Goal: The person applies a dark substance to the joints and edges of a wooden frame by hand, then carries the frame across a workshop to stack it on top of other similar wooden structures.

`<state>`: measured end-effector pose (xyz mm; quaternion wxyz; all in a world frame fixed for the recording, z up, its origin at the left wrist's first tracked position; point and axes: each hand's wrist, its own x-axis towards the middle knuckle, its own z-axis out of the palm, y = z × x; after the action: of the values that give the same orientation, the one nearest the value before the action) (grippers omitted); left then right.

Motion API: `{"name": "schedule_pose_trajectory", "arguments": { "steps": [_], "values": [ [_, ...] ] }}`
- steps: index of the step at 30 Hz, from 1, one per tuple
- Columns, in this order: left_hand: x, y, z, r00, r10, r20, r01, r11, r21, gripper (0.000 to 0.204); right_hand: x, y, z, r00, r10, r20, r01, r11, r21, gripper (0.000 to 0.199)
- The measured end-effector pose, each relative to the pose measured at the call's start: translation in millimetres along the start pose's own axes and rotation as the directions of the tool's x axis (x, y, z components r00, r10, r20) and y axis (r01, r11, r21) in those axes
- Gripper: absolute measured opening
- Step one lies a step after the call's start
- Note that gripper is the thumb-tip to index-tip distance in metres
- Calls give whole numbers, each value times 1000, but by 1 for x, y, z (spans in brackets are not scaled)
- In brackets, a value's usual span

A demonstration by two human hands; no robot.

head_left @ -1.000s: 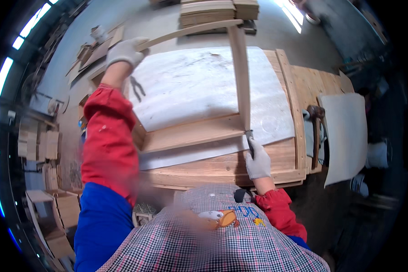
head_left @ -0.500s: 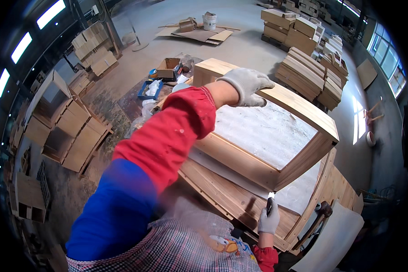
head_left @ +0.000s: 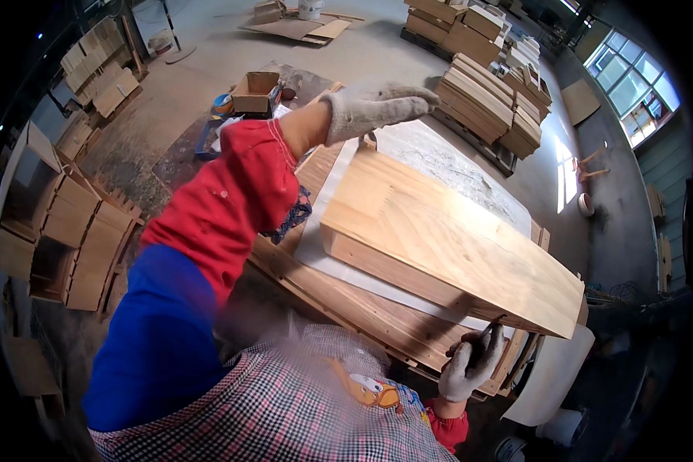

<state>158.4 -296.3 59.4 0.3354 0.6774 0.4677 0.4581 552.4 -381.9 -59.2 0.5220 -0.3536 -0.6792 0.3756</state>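
Note:
A pale wooden box frame (head_left: 446, 231) lies on the workbench with one broad, smooth side turned upward. My left hand (head_left: 381, 112), in a whitish glove, is stretched flat above its far left end, fingers out and holding nothing. Whether it touches the wood is hard to tell. At the near right end of the frame, my gloved right hand (head_left: 470, 366) is closed around a dark, slim-handled tool whose kind I cannot make out. The tool's tip meets the frame's lower edge. A white sheet (head_left: 316, 239) lies beneath the frame.
Beyond the bench's left end is an open cardboard box (head_left: 256, 92). Stacked wooden boards (head_left: 477, 100) stand at the far right, and wooden cabinets (head_left: 69, 231) at the left. A curved pale sheet (head_left: 554, 377) leans by the bench's right end.
The wooden frame has turned, so a broad side faces up instead of its open middle. My left hand has come off its far edge, fingers straightened. My right hand remains near the corner.

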Motion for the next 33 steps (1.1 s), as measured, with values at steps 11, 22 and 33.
{"name": "schedule_pose_trajectory", "arguments": {
  "steps": [11, 22, 33],
  "values": [
    [-42, -74, 55, 953, -145, -267, -43, 807, -590, 63, 58, -46, 83, 891, -373, -260, 336, 925, -178, 58],
    [-64, -155, 21, 627, 138, -766, -215, 977, -1, 44, 103, -52, 117, 944, -273, 186, 256, 960, 111, 57],
    [-10, -131, -7, 579, -466, -669, -512, 431, -743, 49, 101, -28, 162, 853, -287, 435, 382, 913, -147, 54]
  ]
}}
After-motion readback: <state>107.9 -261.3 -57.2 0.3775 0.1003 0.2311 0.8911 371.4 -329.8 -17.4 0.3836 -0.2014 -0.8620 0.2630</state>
